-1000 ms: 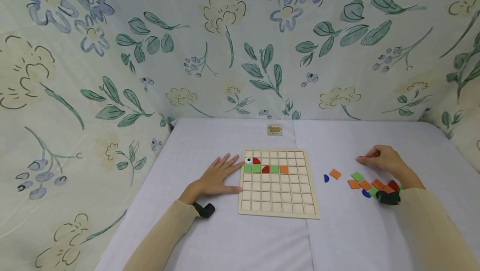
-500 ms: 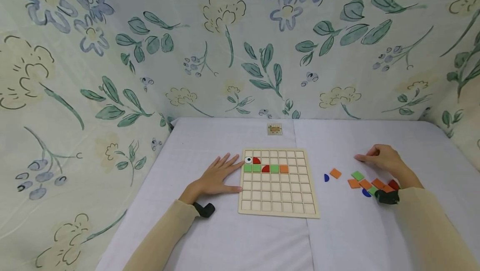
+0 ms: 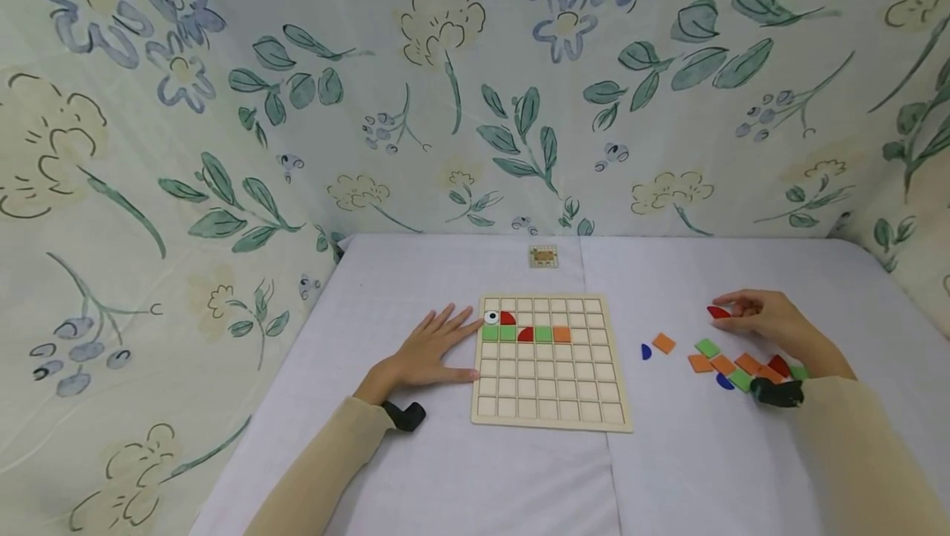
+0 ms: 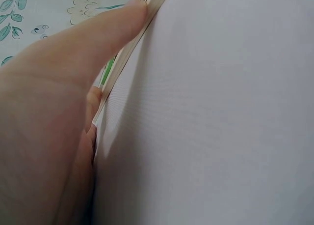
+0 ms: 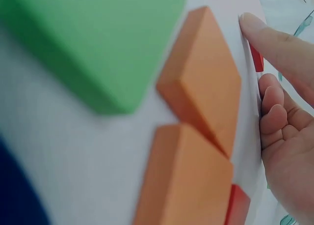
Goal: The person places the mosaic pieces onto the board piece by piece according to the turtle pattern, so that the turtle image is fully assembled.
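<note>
My left hand (image 3: 434,348) lies flat with fingers spread, its thumb and a fingertip right at the left edge of a wooden grid board (image 3: 549,396). In the left wrist view the thumb (image 4: 113,26) reaches the board's rim. On the board sit a round eye tile (image 3: 491,317), several red and green tiles, and an orange square tile (image 3: 562,335). To the right, my right hand (image 3: 768,317) pinches a red rounded tile (image 3: 717,312) between thumb and fingers. The right wrist view shows part of this red tile (image 5: 257,58) between the digits.
Loose orange, green, red and blue tiles lie below the right hand, including a green square (image 3: 707,348). Nearer the board are an orange tile (image 3: 664,343) and a blue half-round tile (image 3: 646,351). A small pattern card (image 3: 543,256) lies behind the board.
The red tile in my right hand was mostly hidden by the fingers and now shows its rounded face. That hand has shifted slightly right. My left hand and the board have stayed put.
</note>
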The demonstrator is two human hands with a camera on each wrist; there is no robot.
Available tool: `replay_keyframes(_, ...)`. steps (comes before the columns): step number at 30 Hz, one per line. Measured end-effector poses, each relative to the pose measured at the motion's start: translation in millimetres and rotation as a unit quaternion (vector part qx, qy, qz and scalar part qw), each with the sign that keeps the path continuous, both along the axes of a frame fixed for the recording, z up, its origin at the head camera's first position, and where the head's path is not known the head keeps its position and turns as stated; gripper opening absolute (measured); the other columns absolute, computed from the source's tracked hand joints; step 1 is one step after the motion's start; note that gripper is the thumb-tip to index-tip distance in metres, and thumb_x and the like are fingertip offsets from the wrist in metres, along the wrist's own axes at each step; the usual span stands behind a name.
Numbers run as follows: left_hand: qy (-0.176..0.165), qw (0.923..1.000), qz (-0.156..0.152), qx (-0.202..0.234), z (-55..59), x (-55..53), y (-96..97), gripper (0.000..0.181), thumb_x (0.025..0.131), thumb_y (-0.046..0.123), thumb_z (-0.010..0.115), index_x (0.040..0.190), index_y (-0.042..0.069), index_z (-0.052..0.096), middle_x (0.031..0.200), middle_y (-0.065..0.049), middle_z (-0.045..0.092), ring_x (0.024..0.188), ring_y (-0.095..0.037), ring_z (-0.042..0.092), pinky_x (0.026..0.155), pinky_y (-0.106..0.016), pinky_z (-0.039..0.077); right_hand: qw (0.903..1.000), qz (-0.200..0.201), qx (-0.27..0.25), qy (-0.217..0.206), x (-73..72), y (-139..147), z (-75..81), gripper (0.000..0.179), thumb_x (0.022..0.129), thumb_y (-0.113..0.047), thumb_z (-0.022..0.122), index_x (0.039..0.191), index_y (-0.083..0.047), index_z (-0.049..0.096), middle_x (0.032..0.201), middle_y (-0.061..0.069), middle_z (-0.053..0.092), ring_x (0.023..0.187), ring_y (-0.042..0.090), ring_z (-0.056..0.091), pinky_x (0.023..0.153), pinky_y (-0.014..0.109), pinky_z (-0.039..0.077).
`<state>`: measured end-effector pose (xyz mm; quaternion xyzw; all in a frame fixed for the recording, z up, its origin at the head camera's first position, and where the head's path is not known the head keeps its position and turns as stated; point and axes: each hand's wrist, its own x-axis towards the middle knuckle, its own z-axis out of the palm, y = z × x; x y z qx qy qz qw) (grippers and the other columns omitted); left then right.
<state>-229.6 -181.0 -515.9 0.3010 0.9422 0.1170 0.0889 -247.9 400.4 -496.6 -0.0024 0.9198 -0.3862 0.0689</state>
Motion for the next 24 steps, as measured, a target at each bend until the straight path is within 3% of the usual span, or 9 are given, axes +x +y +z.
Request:
replay_keyframes(12,0.003,1.0,0.002,-0.009,-1.6,-1.5,-0.2,0.096,0.082,0.084,0.046,0.16,0.04,0.01,0.167,0.009,-0.001,0.152,-0.02,-0.01,0.12,-0.045,-0.007,0.9997,0.021,-0.002,-0.013,-1.0,0.1,1.9,0.057,0.09,-0.028,0.077,0.132,0.005,0.058,0.098,0.013,0.046,0.086,0.026,0.041,0.06,0.027,0.04)
replay_keyframes(24,0.004,1.0,-0.001,0.001,-0.9,-0.5,-0.7,0.097,0.082,0.084,0.047,0.16,0.039,0.012,0.167,0.007,0.001,0.152,-0.022,-0.008,0.12,-0.048,-0.006,0.9998,0.004,0.007,-0.017,-0.2,-0.4,0.1,0.061,0.087,-0.032,0.079,0.129,0.008,0.059,0.102,0.017,0.05,0.094,0.03,0.041,0.063,0.021,0.043)
